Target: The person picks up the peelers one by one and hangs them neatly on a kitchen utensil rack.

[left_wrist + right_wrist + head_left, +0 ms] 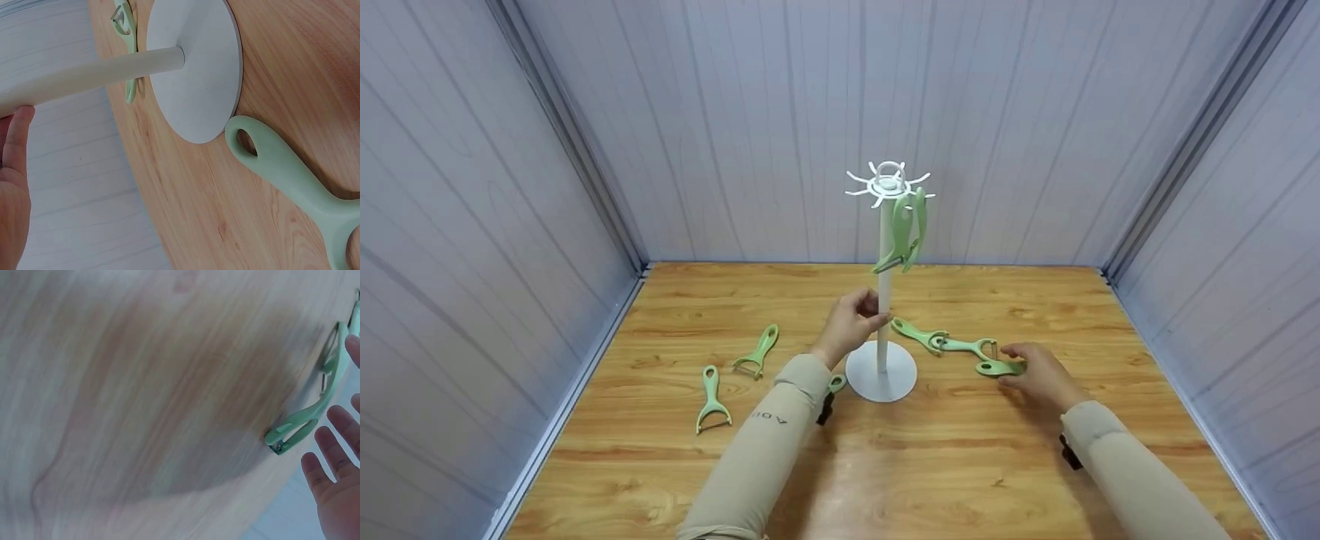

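The left hand grips the upright pole of a white, round-based hook stand on the wood-grain desk. The right hand, fingers extended and spread, is at a light-green, loop-handled peeler right of the stand; contact cannot be determined.

My right hand is showing at the right edge, its fingers standing apart just beside a green peeler that is lying on the wood-grained table. Another green piece is peeking in at the upper right, and a pale surface is showing past the table's edge.
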A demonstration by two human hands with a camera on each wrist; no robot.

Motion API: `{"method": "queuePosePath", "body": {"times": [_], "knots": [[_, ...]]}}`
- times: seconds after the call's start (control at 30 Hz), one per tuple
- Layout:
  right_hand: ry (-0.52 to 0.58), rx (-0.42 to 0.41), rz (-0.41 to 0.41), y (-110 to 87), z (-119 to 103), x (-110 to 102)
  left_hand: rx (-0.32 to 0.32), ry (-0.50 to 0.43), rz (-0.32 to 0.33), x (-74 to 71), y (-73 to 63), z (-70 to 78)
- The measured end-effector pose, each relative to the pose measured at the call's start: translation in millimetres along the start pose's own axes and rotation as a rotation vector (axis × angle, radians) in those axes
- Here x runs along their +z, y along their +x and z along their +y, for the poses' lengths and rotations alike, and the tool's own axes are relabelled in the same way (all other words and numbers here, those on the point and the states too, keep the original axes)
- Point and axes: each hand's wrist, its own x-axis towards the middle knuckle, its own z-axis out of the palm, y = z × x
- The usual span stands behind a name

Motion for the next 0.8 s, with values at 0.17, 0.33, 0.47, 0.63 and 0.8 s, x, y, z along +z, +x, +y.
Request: {"method": "queuePosePath", "body": {"times": [0.17, 0.33, 0.47, 0.63, 0.8], "knots": [[-0.003, 0.019, -0.005, -1.0, 2.3, 2.8, 0.01, 0.003, 0.002, 0.9, -0.7, 1.7], [-0.01, 0.011, 0.0, -2.0, 3.1, 3.9, 0.007, 0.005, -0.002, 0.5, -1.0, 4.2], [-0.055, -0.029, 0.009, -0.8, 4.0, 4.5, -0.007, 0.0, 0.0, 0.1, -1.5, 5.2], [-0.105, -0.071, 0.001, 1.1, 4.5, 7.8, -0.008, 0.014, 0.01, 0.3, -0.6, 4.0], [-0.118, -0.066, -0.018, -0.2, -1.5, 9.2, -0.001, 0.013, 0.015, 1.0, -0.6, 1.5]]}}
